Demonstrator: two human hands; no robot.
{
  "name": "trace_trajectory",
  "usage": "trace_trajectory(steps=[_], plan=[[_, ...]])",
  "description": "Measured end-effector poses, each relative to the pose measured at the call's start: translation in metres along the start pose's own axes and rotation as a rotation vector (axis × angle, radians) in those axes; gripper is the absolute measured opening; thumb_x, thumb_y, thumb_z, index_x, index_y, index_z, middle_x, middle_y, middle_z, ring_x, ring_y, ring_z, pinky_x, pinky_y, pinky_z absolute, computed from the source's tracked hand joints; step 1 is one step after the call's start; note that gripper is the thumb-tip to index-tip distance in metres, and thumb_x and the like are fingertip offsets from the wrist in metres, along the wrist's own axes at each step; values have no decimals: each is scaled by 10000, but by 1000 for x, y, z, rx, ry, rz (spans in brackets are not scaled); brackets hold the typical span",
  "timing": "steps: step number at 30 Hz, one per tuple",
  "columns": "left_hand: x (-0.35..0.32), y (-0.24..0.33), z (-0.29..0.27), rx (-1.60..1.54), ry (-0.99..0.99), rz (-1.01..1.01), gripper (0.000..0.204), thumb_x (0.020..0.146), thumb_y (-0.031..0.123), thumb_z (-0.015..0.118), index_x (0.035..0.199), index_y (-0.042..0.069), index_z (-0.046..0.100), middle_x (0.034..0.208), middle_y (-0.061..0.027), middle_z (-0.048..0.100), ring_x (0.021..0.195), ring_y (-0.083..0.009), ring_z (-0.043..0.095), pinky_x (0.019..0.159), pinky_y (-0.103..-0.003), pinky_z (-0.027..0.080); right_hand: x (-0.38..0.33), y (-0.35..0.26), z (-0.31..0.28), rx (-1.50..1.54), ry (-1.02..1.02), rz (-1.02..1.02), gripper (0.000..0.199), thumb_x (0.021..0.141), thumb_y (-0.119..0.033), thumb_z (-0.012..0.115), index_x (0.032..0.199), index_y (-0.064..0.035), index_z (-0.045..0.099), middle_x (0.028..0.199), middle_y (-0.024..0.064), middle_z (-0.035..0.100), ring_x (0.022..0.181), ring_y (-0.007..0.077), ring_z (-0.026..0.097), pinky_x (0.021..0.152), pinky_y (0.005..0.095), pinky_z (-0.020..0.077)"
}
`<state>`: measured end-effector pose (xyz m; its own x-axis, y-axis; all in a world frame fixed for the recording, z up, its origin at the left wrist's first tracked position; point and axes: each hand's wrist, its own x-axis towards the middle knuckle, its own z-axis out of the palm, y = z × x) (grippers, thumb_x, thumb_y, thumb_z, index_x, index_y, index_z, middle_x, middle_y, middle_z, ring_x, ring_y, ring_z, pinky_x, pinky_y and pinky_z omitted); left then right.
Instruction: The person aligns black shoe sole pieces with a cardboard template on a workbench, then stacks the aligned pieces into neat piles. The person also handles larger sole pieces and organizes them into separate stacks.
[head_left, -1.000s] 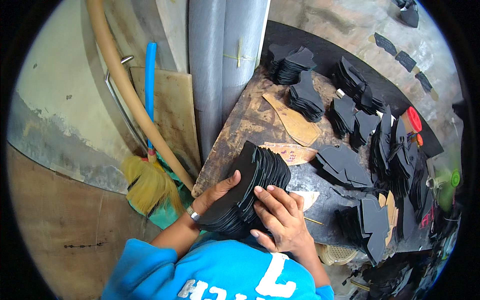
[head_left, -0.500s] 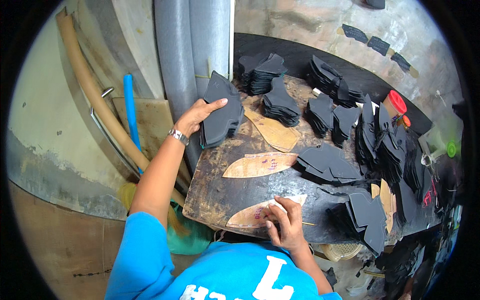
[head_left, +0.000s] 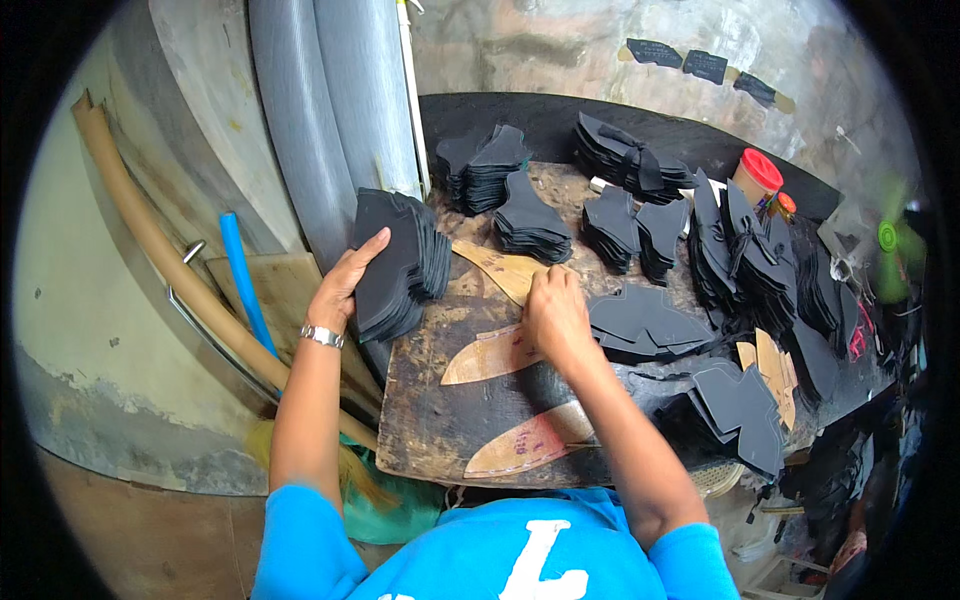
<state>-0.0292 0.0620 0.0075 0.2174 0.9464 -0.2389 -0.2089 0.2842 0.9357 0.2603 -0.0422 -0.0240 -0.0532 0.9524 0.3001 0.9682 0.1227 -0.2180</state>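
Dark and scuffed, the worktop [head_left: 440, 420] is strewn with black cut pieces. A stack of black pieces [head_left: 400, 262] is gripped by the left hand [head_left: 345, 285] at the far-left edge (half a second ago too). The right hand [head_left: 555, 312], moved forward since then, is pressed, fingers curled, on a tan pattern [head_left: 500, 268].

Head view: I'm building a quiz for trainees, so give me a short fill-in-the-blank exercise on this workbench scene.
1. The left hand holds a stack of black cut pieces at the table's ____ edge.
2. The right hand rests on a ____-coloured paper pattern.
3. The wristwatch sits on the ____ wrist.
4. The jar has a ____ lid.

Missing words: left; tan; left; red
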Motion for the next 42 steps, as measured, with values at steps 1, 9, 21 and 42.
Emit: trace_trajectory(steps=[1,9,21,42], plan=[[-7,7,-2,4,-3,13,490,878,408,783,1084,-29,697,970,-93,739,772,-145,704,680,-273,578,20,5,3,-29,-63,115,344,838,-86,626,1145,61,574,1175,240,592,1113,401,575,962,471,467],[-57,35,-28,-33,37,111,465,886,374,781,1126,-12,684,1037,-85,731,843,-150,700,744,-290,576,44,17,20,-53,-217,345,707,760,-350,799,1293,-16,478,1262,245,568,1236,411,534,1025,513,417],[-46,37,-19,-60,-41,41,424,909,343,759,1169,17,677,1077,-64,727,905,-153,701,820,-289,571,3,30,-62,950,-88,133,293,824,-74,563,1076,65,623,933,189,708,909,226,668,824,365,531],[66,-11,27,461,-226,-178,771,800,516,814,1165,-137,623,1032,-199,718,848,-216,733,747,-302,604,-120,27,-49,228,-399,-153,658,764,-433,810,1192,-8,549,1130,188,541,1097,360,510,948,475,374]])
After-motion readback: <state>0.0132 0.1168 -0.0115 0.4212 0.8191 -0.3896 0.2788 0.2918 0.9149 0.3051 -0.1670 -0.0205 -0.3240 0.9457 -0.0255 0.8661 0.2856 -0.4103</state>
